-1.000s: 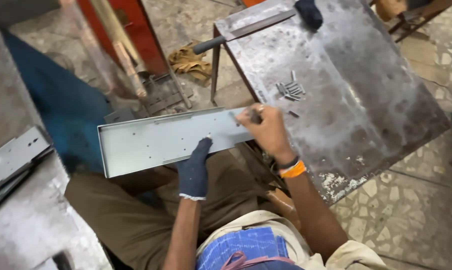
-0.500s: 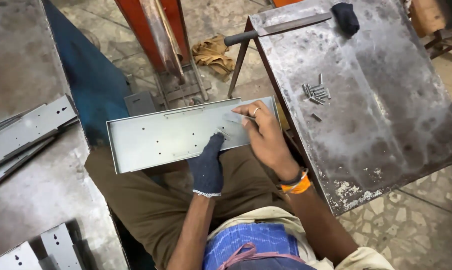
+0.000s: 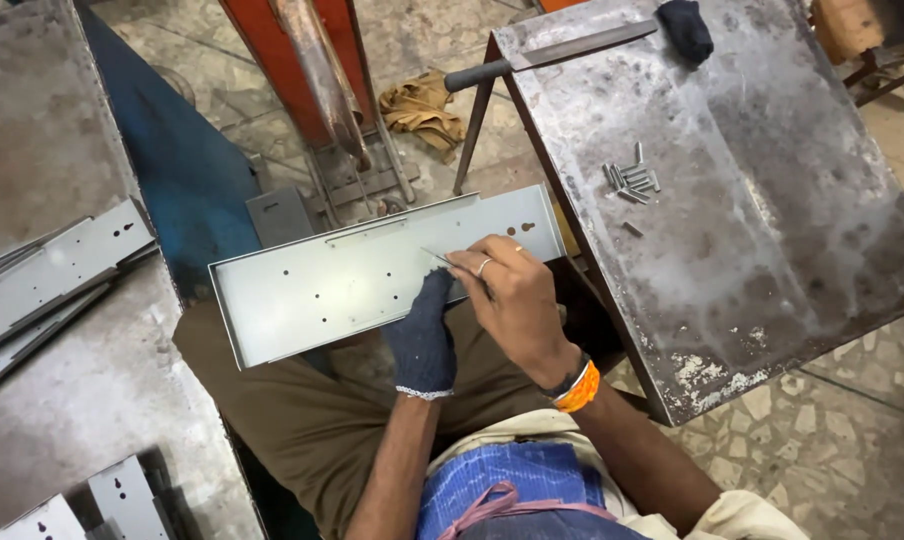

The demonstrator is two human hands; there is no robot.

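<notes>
Head view, looking down at a seated person's lap: a long grey tray (image 3: pixel 342 285) of sheet metal, pierced with small holes, lies across the knees, its right end just beside the edge of the steel counter (image 3: pixel 772 260). The left hand (image 3: pixel 424 335), in a dark knit glove, rests flat on the near rim of the tray, fingers together and pressed on the metal, steadying it. The right hand (image 3: pixel 507 295) is bare, with a ring and an orange wristband; its fingers are pinched narrow on a thin metal pin (image 3: pixel 437 258), whose tip touches the tray floor near the middle. On the counter to the right, a small heap of like pins (image 3: pixel 632 180) lies well apart from the hands. At the counter's far edge lies a file (image 3: pixel 552 55) with a dark handle jutting over the edge, and a dark cloth (image 3: pixel 686 28) beside its tip. Left of the knees, a second counter (image 3: pixel 82 400) carries more grey strips (image 3: pixel 52 280). A tan rag (image 3: pixel 422 105) lies on the floor by a red stand (image 3: pixel 312 70).
</notes>
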